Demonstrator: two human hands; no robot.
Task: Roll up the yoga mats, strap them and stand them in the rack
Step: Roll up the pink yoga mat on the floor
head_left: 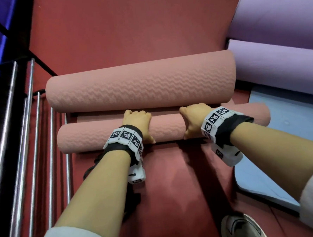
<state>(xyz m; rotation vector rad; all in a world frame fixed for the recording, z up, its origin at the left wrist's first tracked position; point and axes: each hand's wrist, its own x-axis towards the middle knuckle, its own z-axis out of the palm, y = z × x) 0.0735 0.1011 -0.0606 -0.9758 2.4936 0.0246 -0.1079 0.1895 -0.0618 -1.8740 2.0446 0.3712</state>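
Observation:
A pink yoga mat (91, 138) lies rolled across the red floor in front of me, its roll thin. My left hand (138, 122) grips the roll near its middle, fingers curled over the top. My right hand (194, 119) grips the same roll further right, thumb on the near side. A flat strip of the same pink mat (100, 115) shows just beyond the roll. Behind it lies a thicker pink rolled mat (141, 86), parallel to the first. A black strap (90, 168) lies on the floor under my left forearm.
A metal rack with chrome bars (31, 144) stands at the left. Two rolled lilac mats (278, 19) lie at the back right. A light blue mat (274, 147) lies flat at the right. My shoe (241, 228) is at the bottom.

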